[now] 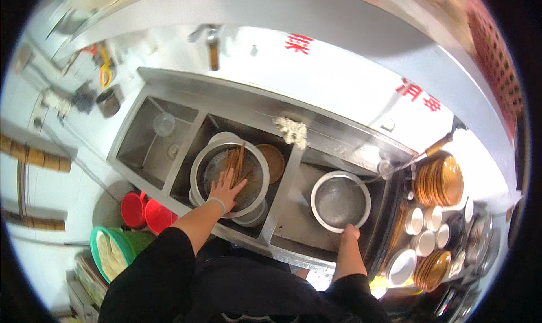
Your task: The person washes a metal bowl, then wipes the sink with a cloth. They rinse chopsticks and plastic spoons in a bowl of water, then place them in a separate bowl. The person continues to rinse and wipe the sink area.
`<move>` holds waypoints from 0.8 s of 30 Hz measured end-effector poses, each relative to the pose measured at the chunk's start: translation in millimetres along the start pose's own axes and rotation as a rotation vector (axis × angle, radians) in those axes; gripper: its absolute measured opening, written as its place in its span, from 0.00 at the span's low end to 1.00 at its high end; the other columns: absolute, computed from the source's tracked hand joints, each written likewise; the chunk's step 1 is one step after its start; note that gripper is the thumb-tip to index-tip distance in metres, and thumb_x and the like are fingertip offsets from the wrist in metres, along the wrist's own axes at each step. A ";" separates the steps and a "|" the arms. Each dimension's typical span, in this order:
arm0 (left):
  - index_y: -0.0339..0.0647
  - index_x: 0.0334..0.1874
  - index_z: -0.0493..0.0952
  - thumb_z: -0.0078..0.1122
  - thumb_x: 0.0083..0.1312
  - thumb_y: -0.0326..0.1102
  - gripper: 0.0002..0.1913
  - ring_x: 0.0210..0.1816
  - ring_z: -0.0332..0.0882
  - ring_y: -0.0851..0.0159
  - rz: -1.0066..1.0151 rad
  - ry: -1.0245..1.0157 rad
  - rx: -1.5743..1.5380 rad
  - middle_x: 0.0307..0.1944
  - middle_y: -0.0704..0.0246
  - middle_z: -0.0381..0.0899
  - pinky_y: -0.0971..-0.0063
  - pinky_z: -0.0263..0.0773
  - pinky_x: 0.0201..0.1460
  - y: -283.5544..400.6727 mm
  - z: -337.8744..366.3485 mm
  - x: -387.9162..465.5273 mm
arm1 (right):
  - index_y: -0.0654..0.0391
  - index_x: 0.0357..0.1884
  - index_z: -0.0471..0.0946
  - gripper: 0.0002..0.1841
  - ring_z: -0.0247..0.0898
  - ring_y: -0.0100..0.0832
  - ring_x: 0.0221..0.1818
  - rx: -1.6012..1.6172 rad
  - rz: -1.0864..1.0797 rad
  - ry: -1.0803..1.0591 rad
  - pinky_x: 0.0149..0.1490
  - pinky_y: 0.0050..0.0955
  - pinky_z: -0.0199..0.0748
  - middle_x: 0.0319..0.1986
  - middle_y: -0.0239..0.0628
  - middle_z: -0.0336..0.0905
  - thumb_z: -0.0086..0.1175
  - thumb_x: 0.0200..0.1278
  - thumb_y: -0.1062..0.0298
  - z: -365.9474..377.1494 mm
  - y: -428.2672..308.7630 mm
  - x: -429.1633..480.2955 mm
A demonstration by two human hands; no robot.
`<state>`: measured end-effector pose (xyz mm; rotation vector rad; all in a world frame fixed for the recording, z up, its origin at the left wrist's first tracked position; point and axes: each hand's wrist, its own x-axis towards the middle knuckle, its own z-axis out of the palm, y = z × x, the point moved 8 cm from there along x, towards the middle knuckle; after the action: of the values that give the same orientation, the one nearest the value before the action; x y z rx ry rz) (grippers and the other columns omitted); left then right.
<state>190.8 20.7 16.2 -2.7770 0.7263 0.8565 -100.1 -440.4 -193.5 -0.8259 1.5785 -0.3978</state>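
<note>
My left hand (pixel 223 190) is spread, fingers apart, over a large round metal basin (pixel 195 183) in the middle sink compartment. Under and beyond the fingertips lies a bundle of thin brown chopsticks (pixel 235 160), leaning towards the basin's far rim. Whether the fingers touch them I cannot tell. At the near rim of a smaller metal basin (pixel 314 199) in the right compartment, my right hand (pixel 350 233) holds on, with fingertips partly hidden. A brown round dish (pixel 272 163) sits behind the large basin, and other pale vessels (pixel 250 217) show beneath it.
The stainless steel sink (pixel 279 192) has three compartments. A crumpled pale cloth (pixel 291 131) lies on its back ledge. At right stand stacked brown plates (pixel 438 181), white bowls (pixel 401 266) and a wooden-handled tool (pixel 438 146). Red buckets (pixel 133 209) and a green bucket (pixel 95 249) stand left.
</note>
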 end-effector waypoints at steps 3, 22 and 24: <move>0.65 0.79 0.40 0.61 0.66 0.43 0.46 0.79 0.32 0.46 0.029 0.086 0.021 0.80 0.62 0.21 0.50 0.46 0.76 -3.4 -4.3 10.1 | 0.63 0.53 0.73 0.21 0.77 0.51 0.48 -0.277 -0.063 0.010 0.47 0.54 0.78 0.48 0.51 0.76 0.48 0.54 0.76 -20.0 -34.6 -4.8; 0.48 0.78 0.50 0.43 0.72 0.54 0.35 0.79 0.30 0.48 0.245 0.080 -0.064 0.80 0.59 0.34 0.48 0.30 0.78 -23.3 9.7 52.7 | 0.65 0.43 0.78 0.15 0.78 0.39 0.35 -0.736 -0.734 -0.385 0.45 0.36 0.75 0.33 0.41 0.81 0.50 0.50 0.81 86.3 -214.4 -343.4; 0.51 0.79 0.49 0.43 0.72 0.55 0.35 0.79 0.27 0.43 0.275 0.148 -0.043 0.80 0.57 0.31 0.46 0.27 0.77 -20.1 7.4 45.1 | 0.65 0.37 0.79 0.12 0.78 0.39 0.34 -0.867 -0.935 -0.400 0.44 0.37 0.74 0.29 0.42 0.81 0.52 0.50 0.76 133.0 -221.8 -378.7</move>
<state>229.5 22.0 -15.4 -2.8442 1.1492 0.7199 87.7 -300.0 200.5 -2.1754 0.8588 -0.1498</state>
